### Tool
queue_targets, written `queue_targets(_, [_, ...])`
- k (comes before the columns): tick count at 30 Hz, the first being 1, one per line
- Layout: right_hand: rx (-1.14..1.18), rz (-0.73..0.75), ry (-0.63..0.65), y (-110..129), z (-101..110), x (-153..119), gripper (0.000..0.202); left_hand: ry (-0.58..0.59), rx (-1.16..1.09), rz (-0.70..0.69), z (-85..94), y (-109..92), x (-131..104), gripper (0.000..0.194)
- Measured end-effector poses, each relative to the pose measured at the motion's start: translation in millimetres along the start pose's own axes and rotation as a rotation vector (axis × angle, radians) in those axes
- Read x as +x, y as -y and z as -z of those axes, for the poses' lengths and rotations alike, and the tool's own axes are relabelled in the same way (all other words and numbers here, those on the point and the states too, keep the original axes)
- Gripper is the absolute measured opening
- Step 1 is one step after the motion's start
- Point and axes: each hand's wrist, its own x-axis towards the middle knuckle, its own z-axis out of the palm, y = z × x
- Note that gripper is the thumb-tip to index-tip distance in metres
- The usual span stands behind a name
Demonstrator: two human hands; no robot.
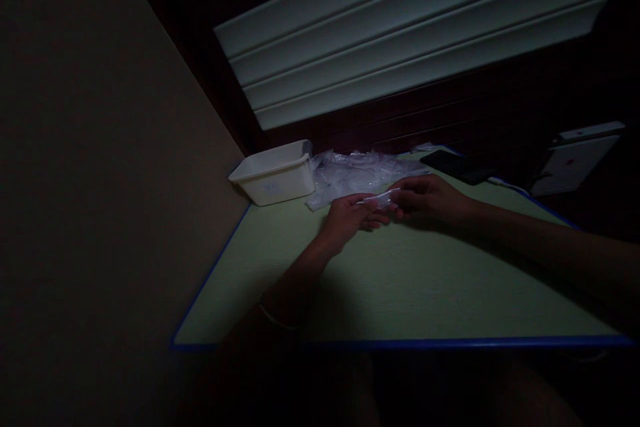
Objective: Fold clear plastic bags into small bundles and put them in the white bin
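Between my two hands is a small clear plastic packet [383,200], held just above the green table [400,280]. My left hand [350,217] grips its left end, with the fingers reaching underneath. The right end is pinched by my right hand [425,198], its fingers bent together. What the packet contains is too dark to make out. Behind my hands lies a spread of clear plastic bags [345,173]. A white plastic tub [275,177] stands to the left of the bags.
A dark flat object [455,165] lies at the back right of the table, with a pale cable [507,185] beside it. A white box [575,163] is beyond the right edge. A wall [125,180] rises at the left, and a slatted panel [400,33] behind.
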Motion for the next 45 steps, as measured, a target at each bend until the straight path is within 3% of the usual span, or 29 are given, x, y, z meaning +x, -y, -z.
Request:
queue_targets(6, [0.032, 0.008, -0.024, -4.5, 2.0, 0.6, 0.024, 0.045, -0.059, -0.028, 4.6, 2.6, 0.6, 0.036])
queue_targets(17, [0.086, -0.044, -0.054, -10.1, 5.0, 4.1, 0.024, 0.051, -0.109, -0.021, 4.2, 0.2, -0.3, 0.024])
queue_targets(25, [0.059, -0.022, -0.068, -8.3, 5.9, 4.1, 0.02, 0.007, -0.1, -0.013, 5.4, 0.2, 3.2, 0.018])
queue_targets(36, [-0.146, -0.031, -0.123, -5.7, 4.6, 4.5, 0.043, -0.1, 0.041, -0.077, 4.4, 6.5, 7.1, 0.021])
queue_targets(45, [-0.189, -0.003, -0.142, -2.6, 5.2, 5.0, 0.029, -0.196, 0.022, -0.021, 2.3, 4.5, 7.2, 0.014])
